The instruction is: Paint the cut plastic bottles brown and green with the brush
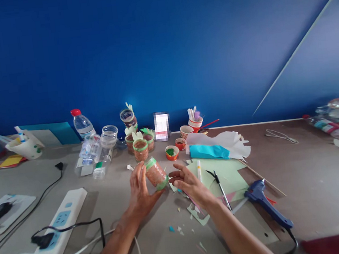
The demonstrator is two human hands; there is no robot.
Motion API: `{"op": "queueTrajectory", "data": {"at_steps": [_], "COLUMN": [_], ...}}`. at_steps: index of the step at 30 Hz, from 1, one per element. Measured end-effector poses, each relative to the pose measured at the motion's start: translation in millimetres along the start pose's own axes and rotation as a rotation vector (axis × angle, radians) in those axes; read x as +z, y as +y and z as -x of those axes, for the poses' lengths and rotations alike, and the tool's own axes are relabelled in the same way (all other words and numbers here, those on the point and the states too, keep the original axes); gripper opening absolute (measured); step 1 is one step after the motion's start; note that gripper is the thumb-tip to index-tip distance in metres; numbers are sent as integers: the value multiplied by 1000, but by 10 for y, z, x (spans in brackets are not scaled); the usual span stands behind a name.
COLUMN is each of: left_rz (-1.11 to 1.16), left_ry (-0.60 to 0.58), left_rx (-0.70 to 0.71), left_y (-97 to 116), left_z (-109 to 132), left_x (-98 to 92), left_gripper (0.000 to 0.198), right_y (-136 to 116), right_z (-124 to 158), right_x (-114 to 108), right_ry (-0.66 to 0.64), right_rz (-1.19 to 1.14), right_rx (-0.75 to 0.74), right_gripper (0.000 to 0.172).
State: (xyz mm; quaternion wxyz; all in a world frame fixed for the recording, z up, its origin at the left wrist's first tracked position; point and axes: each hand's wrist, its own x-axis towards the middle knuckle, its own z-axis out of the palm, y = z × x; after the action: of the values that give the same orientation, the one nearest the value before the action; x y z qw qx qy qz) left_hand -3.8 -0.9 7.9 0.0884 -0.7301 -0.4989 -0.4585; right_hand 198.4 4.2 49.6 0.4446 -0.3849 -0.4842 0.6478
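Observation:
A small clear plastic cup (156, 173), coated reddish-brown with green bands at both ends, is tilted above the table in front of me. My left hand (141, 190) grips its left side, with the thumb under the lower end. To the right of the cup, my right hand (189, 182) has its fingers apart and holds nothing; its fingertips come close to the cup's lower end. Just behind, a similar brown cup (141, 151) with a green rim and pale paper shapes stands upright among several others. A paper cup base with green paint (171, 152) sits behind my right hand.
On the right lie a blue glue gun (265, 202), a black pen (222, 190), pale green paper (223, 171) and a turquoise folded sheet (209, 151). A white power strip (60, 221) with cables is on the left. Plastic bottles (83, 126) stand at the back left; paper scraps litter the front.

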Motion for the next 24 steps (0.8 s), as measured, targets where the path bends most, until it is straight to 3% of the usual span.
{"op": "queueTrajectory", "data": {"at_steps": [5,12,18,24], "left_rz": [-31,-112,-217,-344], "left_ry": [22,67,61,-4], "left_rx": [-9,-46,-102,-21], "left_y": [-44,-110,-131,-116], "left_z": [1,2,-5,-89], "left_x": [21,13,41,-73], "left_gripper": [97,96,91,82], "right_y": [122,221,161,193], "right_z": [-49,-79,-10,-11], "right_x": [-18,1,63,48], "right_ry": [40,277,313,320], "right_rz": [9,331,467,503], "right_rx": [-113,-403,-455,-460], "right_gripper": [62,45,43,40]}}
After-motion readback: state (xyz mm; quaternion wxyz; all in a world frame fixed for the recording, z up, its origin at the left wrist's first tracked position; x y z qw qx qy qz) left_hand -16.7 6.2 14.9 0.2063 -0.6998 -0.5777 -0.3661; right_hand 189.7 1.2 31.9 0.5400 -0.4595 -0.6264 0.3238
